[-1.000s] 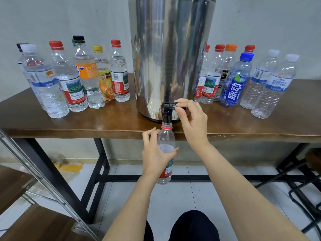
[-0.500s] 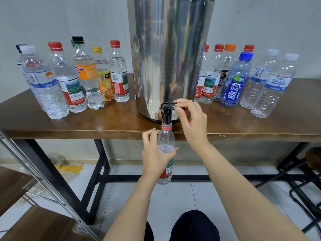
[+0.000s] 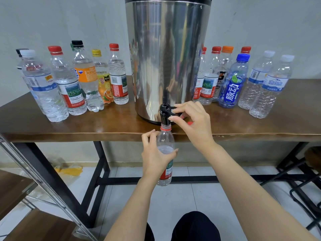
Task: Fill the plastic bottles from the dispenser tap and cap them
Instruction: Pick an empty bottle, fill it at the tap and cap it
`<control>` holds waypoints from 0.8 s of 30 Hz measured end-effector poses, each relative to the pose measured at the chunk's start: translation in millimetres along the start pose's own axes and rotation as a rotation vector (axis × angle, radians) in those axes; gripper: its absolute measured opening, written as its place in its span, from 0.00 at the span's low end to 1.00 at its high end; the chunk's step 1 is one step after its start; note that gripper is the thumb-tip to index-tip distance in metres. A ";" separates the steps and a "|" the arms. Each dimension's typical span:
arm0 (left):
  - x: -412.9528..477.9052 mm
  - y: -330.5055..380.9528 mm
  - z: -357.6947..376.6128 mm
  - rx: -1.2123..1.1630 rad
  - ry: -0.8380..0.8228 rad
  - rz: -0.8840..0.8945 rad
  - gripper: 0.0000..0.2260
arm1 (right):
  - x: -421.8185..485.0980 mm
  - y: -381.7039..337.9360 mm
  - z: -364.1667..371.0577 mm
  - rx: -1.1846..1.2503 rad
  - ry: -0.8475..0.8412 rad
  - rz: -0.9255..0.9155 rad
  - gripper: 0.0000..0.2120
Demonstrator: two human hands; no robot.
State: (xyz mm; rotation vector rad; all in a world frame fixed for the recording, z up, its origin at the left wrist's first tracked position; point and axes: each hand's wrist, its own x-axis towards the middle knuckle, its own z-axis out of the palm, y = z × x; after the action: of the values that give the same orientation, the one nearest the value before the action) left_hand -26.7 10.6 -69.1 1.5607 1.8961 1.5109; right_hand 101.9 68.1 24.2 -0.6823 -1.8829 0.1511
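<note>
— Where does the camera sit?
— On the person's head, wide-angle, facing forward and down, close to the worktop's [image 3: 121, 126] front edge; dispenser [image 3: 166, 58] straight ahead, floor [image 3: 173, 197] below.
— Other views?
— Just this one.

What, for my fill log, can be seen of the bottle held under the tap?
The bottle is clear plastic with a red neck ring, no cap, and a red label with a green picture. It hangs upright before the table edge, mouth right under the black tap; whether they touch cannot be told. The left hand grips its middle, thumb on the right side. Water stands level with that thumb.
</note>
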 end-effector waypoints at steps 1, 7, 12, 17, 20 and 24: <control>0.1 0.1 0.0 -0.002 -0.002 0.002 0.33 | 0.3 0.1 -0.9 -0.007 -0.007 -0.007 0.13; 0.2 -1.1 0.8 -0.007 0.001 0.007 0.34 | 0.2 2.5 -2.4 -0.023 -0.032 -0.019 0.15; 0.1 -0.6 1.1 -0.010 0.000 0.003 0.33 | -0.5 5.2 -1.2 -0.047 -0.041 -0.031 0.15; 0.0 -1.0 1.0 -0.001 0.003 0.005 0.33 | -2.1 5.5 3.3 -0.001 -0.017 -0.013 0.13; 0.1 -0.8 1.4 0.002 0.003 0.010 0.33 | -2.2 5.7 3.4 0.003 -0.014 -0.011 0.13; -0.5 -1.5 1.7 -0.003 0.009 0.012 0.33 | -2.0 5.4 3.9 0.006 -0.007 -0.015 0.13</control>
State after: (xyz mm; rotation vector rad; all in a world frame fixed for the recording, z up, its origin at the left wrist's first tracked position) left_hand -26.1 11.3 -71.3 1.5698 1.8920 1.5276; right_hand 101.1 72.3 18.7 -0.6640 -1.8931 0.1501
